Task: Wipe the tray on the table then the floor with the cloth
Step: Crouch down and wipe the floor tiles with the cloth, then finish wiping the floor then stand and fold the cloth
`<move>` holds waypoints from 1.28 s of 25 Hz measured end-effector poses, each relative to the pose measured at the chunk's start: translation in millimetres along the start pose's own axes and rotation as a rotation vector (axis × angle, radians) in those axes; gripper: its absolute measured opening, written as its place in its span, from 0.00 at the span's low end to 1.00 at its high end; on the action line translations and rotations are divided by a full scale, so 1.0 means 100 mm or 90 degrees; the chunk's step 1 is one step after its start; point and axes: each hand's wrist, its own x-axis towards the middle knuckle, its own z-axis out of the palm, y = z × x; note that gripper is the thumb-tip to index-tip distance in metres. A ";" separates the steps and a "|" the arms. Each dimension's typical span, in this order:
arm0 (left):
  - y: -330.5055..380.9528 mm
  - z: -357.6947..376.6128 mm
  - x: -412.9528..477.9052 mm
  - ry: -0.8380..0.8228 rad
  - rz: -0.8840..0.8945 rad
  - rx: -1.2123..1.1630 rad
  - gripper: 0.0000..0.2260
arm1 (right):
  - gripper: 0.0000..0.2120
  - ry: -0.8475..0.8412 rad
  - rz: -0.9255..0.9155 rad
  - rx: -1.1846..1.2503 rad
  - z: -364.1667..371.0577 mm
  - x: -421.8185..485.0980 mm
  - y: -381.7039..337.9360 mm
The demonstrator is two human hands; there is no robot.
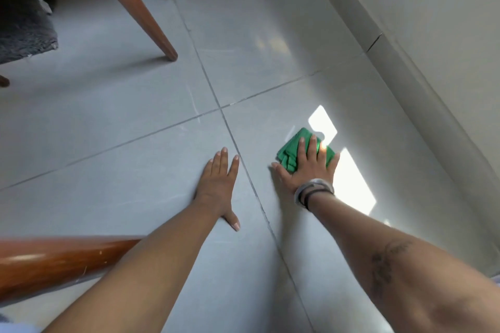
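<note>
Pressing hand: your right hand [307, 167] lies spread flat on the green cloth [290, 153], right of centre.
Left hand [219, 184]: spread, palm down on the floor [108, 121], just beside.
Table leg [138, 5]: upper left.

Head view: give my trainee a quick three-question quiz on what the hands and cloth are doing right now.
1. True or false: the green cloth lies on the tray.
2. Which hand presses the cloth down? A) left hand B) right hand C) both
3. Fill in: the left hand rests flat and empty on the ____.

Key:
1. False; it lies on the floor, and no tray is in view.
2. B; its palm and fingers lie flat over the cloth.
3. Floor, just across the grout line from the cloth.
</note>
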 end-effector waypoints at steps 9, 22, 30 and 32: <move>0.10 -0.13 -0.04 -0.038 -0.035 0.083 0.76 | 0.42 -0.009 -0.366 -0.121 0.33 -0.86 0.13; 0.41 -1.14 -1.23 0.013 -0.156 -0.457 0.17 | 0.10 -0.339 0.030 0.410 -1.31 -0.76 -0.09; 0.58 -3.07 -3.10 -0.034 -0.270 -1.230 0.21 | 0.23 -0.593 0.181 1.110 -4.08 -2.05 -0.27; 0.44 -3.47 -3.52 0.077 -0.264 -1.240 0.23 | 0.19 -0.593 0.099 1.029 -4.64 -2.24 -0.51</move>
